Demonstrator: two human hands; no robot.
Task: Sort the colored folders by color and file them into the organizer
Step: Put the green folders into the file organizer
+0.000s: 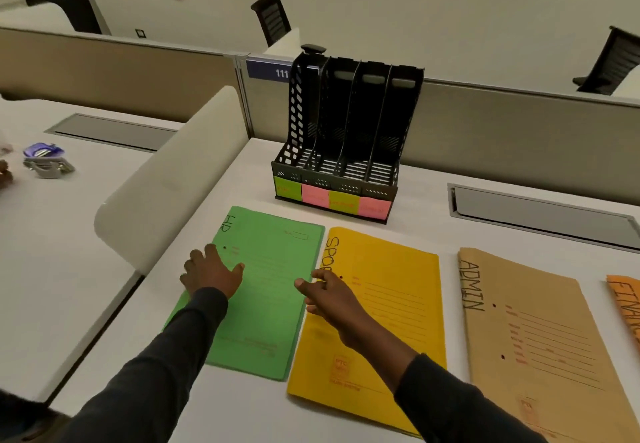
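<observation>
Several folders lie flat in a row on the white desk (242, 404): a green folder (270, 290) marked HR, a yellow folder (391, 307), a brown folder (530, 335) marked ADMIN, and an orange folder (627, 300) cut off at the right edge. My left hand (211, 271) rests with spread fingers on the green folder's left edge. My right hand (327, 292) lies where the green and yellow folders meet, thumb on the green one. A black organizer (346, 138) with several empty slots stands behind them, with green and pink sticky labels on its front.
A white curved divider (173, 179) bounds the desk on the left. Beyond it lie keys with a purple tag (45, 158). Grey cable hatches (540, 214) sit in the desk at right. A beige partition (519, 124) runs behind the organizer, with black chairs farther back.
</observation>
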